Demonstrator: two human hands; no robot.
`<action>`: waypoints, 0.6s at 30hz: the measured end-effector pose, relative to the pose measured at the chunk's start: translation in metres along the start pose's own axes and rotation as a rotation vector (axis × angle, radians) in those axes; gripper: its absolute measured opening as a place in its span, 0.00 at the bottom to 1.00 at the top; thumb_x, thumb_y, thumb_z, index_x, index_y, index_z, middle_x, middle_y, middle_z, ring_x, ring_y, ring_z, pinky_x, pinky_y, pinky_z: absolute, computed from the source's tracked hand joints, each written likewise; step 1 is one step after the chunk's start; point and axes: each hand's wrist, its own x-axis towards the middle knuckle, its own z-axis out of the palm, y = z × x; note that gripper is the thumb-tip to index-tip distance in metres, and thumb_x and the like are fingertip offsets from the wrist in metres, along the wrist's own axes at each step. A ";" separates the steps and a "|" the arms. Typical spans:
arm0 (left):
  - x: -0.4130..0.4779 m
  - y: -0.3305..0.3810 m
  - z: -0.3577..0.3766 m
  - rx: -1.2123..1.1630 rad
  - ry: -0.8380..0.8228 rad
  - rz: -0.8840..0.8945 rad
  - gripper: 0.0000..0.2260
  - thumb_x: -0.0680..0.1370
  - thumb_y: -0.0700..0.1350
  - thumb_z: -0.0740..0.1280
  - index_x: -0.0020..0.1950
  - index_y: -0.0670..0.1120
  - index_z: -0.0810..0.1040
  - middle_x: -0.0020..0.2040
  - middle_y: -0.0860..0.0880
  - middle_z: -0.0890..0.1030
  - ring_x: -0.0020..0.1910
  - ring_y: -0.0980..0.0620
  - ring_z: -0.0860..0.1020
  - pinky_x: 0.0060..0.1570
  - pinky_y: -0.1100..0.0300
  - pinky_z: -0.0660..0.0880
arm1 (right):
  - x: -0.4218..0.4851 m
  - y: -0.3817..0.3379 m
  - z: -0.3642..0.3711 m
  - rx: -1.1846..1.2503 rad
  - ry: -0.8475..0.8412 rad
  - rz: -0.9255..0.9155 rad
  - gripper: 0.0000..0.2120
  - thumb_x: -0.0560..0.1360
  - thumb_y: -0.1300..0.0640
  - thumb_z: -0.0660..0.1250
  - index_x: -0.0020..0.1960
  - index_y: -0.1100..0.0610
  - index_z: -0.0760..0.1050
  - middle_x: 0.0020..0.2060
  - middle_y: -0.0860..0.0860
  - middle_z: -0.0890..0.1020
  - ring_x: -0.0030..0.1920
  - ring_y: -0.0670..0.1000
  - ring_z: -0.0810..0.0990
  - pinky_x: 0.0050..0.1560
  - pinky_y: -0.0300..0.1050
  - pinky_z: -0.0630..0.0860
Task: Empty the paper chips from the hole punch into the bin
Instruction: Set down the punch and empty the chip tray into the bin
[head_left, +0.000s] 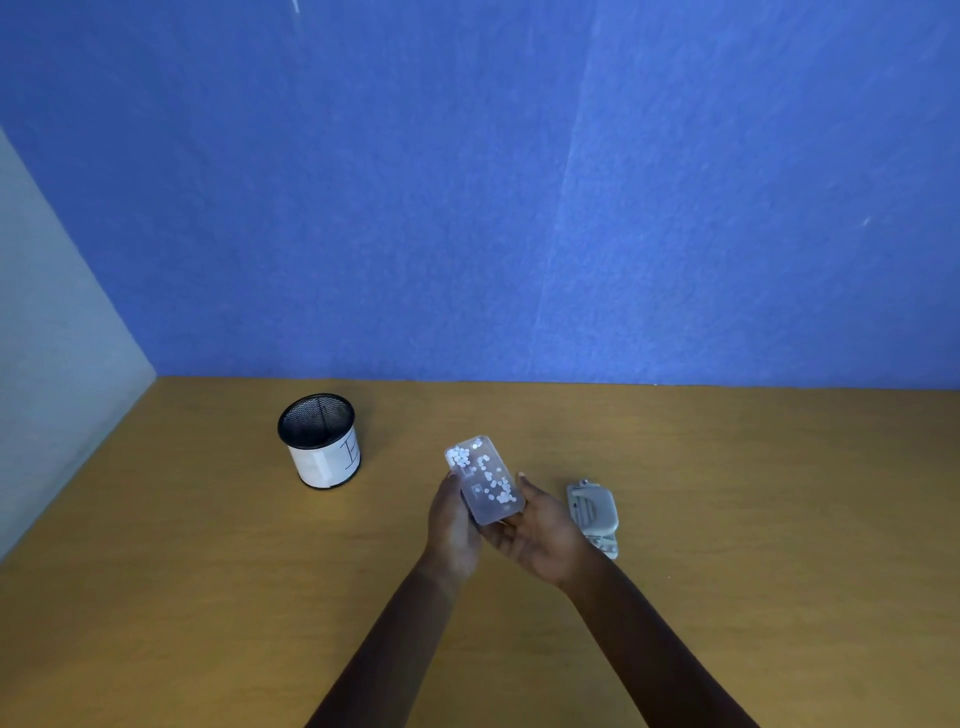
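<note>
A clear plastic chip tray (484, 479) with several white paper chips inside is held face up over the wooden table (208, 597). My left hand (451, 525) grips its left side and my right hand (540, 535) cups it from below on the right. The grey hole punch body (593, 514) lies on the table just right of my right hand, partly hidden by the wrist. The bin (319, 440), a small black mesh cup wrapped in white paper, stands upright to the left of the tray, apart from it.
A blue wall (519, 208) rises behind the table's far edge. A pale grey panel (47, 364) closes off the left side.
</note>
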 end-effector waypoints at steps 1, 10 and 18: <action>0.000 -0.001 -0.001 0.013 0.003 0.002 0.15 0.81 0.44 0.52 0.61 0.39 0.71 0.46 0.44 0.78 0.44 0.48 0.77 0.42 0.58 0.75 | 0.000 0.001 -0.001 0.021 -0.018 0.010 0.18 0.80 0.49 0.53 0.48 0.62 0.74 0.43 0.57 0.79 0.44 0.53 0.78 0.35 0.41 0.81; -0.004 0.002 -0.009 0.244 0.029 0.074 0.13 0.80 0.43 0.53 0.49 0.41 0.75 0.40 0.46 0.78 0.39 0.52 0.76 0.36 0.63 0.74 | 0.005 0.002 -0.002 0.194 -0.130 0.080 0.19 0.79 0.51 0.55 0.50 0.67 0.75 0.40 0.62 0.82 0.32 0.58 0.85 0.34 0.45 0.83; 0.013 0.028 -0.048 0.559 0.716 0.368 0.19 0.76 0.38 0.62 0.66 0.37 0.68 0.64 0.38 0.73 0.64 0.39 0.71 0.63 0.46 0.68 | 0.016 -0.002 0.016 0.178 -0.100 0.135 0.17 0.79 0.53 0.56 0.49 0.67 0.73 0.45 0.64 0.78 0.28 0.60 0.84 0.29 0.43 0.81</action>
